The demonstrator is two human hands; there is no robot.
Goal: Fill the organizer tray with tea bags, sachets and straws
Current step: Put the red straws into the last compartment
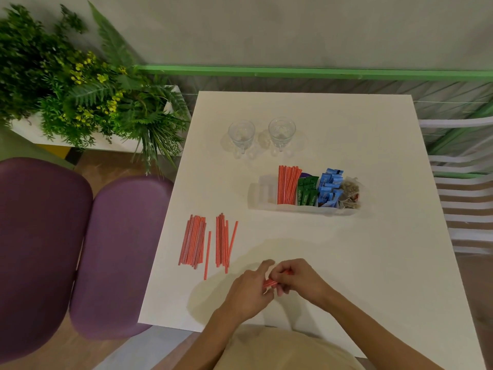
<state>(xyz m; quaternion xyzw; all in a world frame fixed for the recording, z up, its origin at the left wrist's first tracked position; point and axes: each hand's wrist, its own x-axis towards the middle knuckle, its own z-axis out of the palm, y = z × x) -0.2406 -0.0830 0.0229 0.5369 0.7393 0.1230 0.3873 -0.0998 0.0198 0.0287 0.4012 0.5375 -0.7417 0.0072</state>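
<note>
Both my left hand [249, 288] and right hand [296, 279] have fingers clamped on thin red-striped paper straws [270, 283], well short of the clear plastic organizer tray [266, 193]; a loose pinch could scatter them across the white desk [346, 263].

tray [306, 209] behind loose straws [193, 243], glasses [241, 134] farthest

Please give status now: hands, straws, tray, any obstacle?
Left hand and right hand both shut on small straw bundle. Organizer tray already holds straws, sachets, tea bags. Two loose straw piles remain on table. Path to tray unobstructed.
</note>
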